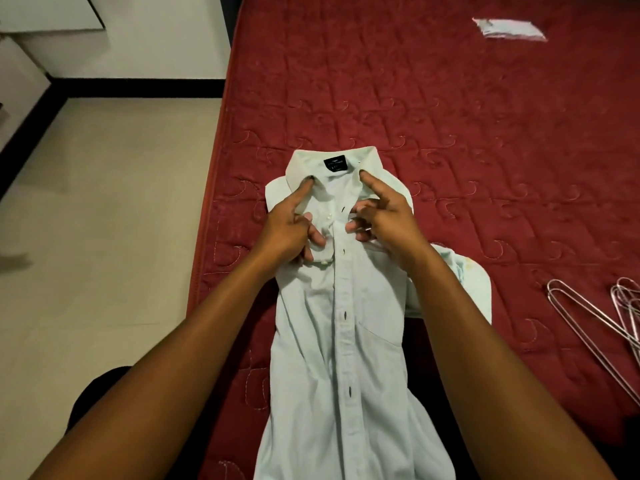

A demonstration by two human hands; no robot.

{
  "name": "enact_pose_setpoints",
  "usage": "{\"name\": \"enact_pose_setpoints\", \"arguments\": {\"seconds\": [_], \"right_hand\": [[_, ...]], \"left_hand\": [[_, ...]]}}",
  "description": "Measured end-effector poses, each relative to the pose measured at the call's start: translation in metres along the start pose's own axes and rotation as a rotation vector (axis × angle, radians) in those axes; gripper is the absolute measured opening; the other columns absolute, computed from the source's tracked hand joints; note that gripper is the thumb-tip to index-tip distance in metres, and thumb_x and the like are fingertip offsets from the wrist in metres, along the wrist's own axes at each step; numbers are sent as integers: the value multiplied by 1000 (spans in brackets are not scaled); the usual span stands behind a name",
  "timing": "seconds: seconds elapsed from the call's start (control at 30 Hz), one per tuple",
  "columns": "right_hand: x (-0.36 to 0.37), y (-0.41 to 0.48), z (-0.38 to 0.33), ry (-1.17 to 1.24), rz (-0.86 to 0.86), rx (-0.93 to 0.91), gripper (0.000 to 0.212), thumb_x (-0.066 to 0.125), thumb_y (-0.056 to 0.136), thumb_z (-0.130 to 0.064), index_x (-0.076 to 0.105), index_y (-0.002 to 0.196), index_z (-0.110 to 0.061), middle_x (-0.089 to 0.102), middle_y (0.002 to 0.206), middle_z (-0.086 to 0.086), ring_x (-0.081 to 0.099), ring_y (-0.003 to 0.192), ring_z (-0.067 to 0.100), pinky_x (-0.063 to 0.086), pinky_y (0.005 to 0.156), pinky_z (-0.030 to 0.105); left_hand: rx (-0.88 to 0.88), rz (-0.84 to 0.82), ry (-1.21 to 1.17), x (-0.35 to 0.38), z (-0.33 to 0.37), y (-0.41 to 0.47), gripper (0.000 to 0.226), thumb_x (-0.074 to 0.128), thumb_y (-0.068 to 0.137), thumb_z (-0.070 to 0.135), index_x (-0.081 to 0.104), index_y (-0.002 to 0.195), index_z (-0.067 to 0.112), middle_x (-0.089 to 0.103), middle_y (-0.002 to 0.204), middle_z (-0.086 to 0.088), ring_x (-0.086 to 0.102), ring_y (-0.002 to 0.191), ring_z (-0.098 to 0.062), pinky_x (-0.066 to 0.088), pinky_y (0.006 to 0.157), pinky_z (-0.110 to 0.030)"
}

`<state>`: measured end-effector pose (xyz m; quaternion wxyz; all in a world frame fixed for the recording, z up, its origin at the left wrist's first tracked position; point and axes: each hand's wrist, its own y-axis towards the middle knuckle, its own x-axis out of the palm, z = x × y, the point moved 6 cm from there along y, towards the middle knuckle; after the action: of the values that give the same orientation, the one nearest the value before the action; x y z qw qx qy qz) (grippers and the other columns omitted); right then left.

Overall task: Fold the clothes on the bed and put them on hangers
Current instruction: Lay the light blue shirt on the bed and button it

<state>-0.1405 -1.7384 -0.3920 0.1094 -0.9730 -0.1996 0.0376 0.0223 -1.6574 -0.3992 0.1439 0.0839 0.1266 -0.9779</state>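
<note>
A pale white button-up shirt [346, 341] lies face up on the red quilted bed [450, 116], collar away from me and its sides folded under. My left hand [291, 230] has its index finger on the left collar point. Its other fingers are curled on the fabric beside the placket. My right hand [384, 216] mirrors it, with the index finger on the right collar point and the thumb and remaining fingers pinching cloth near the top buttons. Several thin wire hangers [595, 327] lie on the bed at the right edge.
A small white folded item [509, 29] lies far back on the bed. The bed's left edge [211, 237] drops to a light tiled floor [104, 220]. Something dark [419, 344] lies under the shirt's right side.
</note>
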Motion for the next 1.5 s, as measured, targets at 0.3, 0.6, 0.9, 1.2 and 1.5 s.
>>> {"name": "enact_pose_setpoints", "arguments": {"seconds": [0.3, 0.6, 0.9, 1.2, 1.5], "right_hand": [[0, 14, 9, -39, 135, -28, 27, 76, 93, -27, 68, 109, -7, 77, 84, 9, 63, 60, 14, 44, 49, 24], [7, 18, 10, -55, 70, 21, 21, 77, 89, -7, 66, 82, 9, 63, 67, 17, 57, 54, 18, 47, 52, 26], [-4, 16, -2, 84, 48, 57, 19, 73, 86, 7, 62, 85, -8, 67, 75, 10, 66, 60, 15, 58, 63, 32], [-17, 8, -20, 67, 141, -7, 26, 68, 89, 7, 63, 114, 0, 65, 85, 18, 57, 74, 27, 52, 64, 35], [-20, -8, -60, 302, 236, -150, 55, 79, 79, 9, 52, 123, -11, 76, 90, 11, 74, 87, 28, 60, 80, 40]], "left_hand": [[126, 121, 27, -7, -2, 7, 17, 60, 102, 10, 72, 113, 5, 73, 78, -12, 62, 45, -17, 49, 42, -25], [147, 180, 237, 9, 3, 18, 9, 71, 94, 11, 76, 89, 6, 70, 61, -3, 68, 47, -15, 54, 43, -29], [126, 254, 487, 17, 2, 28, 14, 68, 83, 9, 73, 73, 18, 67, 66, 12, 67, 65, -7, 60, 68, -33], [304, 373, 57, -4, 37, 11, 10, 80, 81, 10, 70, 81, 8, 73, 76, 1, 73, 68, -17, 63, 68, -43], [184, 300, -342, -16, 25, 15, 10, 77, 84, -2, 74, 93, -2, 75, 94, -16, 71, 80, -21, 61, 75, -36]]}}
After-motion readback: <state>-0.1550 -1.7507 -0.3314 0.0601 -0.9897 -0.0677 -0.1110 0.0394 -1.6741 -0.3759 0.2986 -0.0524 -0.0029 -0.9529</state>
